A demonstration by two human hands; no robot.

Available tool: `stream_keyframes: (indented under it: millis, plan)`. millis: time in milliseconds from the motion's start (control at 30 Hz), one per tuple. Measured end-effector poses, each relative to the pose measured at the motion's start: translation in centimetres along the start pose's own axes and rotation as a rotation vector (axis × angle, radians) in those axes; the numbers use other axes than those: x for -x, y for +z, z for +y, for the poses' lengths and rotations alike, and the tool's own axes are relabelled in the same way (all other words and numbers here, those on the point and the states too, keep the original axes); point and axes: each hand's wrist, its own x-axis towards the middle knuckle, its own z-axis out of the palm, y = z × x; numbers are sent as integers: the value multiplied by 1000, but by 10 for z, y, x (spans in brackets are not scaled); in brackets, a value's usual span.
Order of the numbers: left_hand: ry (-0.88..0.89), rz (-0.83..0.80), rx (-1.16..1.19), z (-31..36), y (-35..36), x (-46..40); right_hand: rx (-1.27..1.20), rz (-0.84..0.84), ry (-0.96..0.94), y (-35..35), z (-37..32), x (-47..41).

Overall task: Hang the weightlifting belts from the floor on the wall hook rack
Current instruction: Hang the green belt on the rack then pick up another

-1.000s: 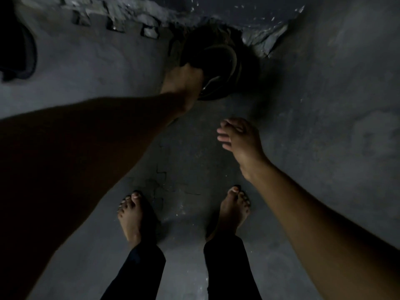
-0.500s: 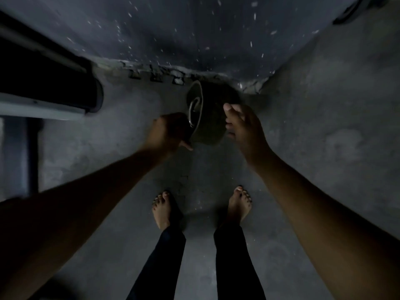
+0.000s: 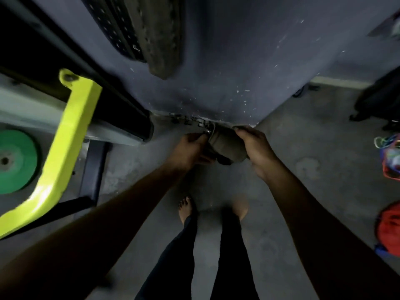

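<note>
Dim room, view blurred with motion. Dark blue-grey wall [image 3: 227,61] fills the upper middle, meeting the grey concrete floor [image 3: 303,169] in a chipped seam just above the hands. Gym machine frame [image 3: 71,61], black and pale grey, crosses the upper left; a bright yellow-green bar [image 3: 65,148] angles down across it toward the lower left edge. Green weight plate [image 3: 15,161] lies flat at the far left, beside the bar. Two belts hang on the wall at top centre: a dark perforated one [image 3: 112,29] and, just right of it and overlapping, a worn brownish one [image 3: 158,35]; their hooks are out of view. Dark bags [image 3: 381,100] sit at the right against the wall, with a red bundle [image 3: 389,230] and a multicoloured tangle [image 3: 389,148] along the right edge. Person stands barefoot in dark trousers, both arms stretched forward. Rolled weightlifting belt [image 3: 227,146], olive-grey, is off the floor, held between the two hands low in front of the wall. Left hand [image 3: 190,150]: grip clenched on the belt's left end, by the metal buckle [image 3: 208,131]. Right hand [image 3: 255,148]: grip wrapped over the belt's right side, fingers curled across the top edge.
</note>
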Motion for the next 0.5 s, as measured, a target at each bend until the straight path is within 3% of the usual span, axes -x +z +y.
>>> stream_keyframes:
  millis: [100, 233, 300, 500]
  plan:
    - [116, 218, -133, 30, 6, 44, -155, -15, 94, 1, -34, 62]
    - [365, 312, -106, 77, 12, 105, -265, 13, 54, -8, -76, 127]
    - [478, 240, 29, 98, 9, 125, -305, -1, 11, -14, -100, 150]
    - [522, -74, 163, 164, -22, 167, -403, 14, -78, -34, -172, 196]
